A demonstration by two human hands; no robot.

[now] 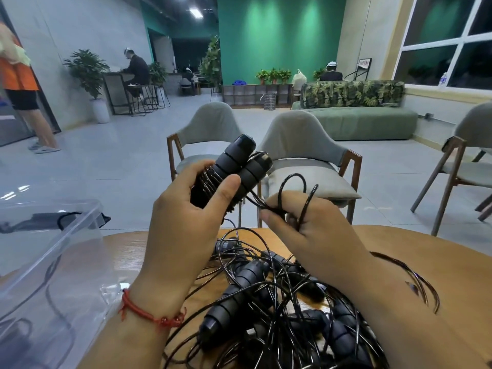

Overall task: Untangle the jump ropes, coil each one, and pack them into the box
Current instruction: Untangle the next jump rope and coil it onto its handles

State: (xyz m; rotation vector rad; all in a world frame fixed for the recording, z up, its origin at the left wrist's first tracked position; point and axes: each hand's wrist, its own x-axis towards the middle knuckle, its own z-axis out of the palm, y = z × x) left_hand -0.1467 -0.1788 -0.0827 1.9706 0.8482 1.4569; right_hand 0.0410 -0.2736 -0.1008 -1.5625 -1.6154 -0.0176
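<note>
Over table (399, 262): left hand (183, 222) around handles (239, 166), right fingers (277, 202) on cord (294, 174).

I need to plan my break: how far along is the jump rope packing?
Done: one dark bundle seems to lie in the clear plastic box. In hand: the left hand grips two black rope handles with cord wound round them; the right hand pinches the loose black cord. Left: a big tangle of black ropes on the wooden table.
</note>
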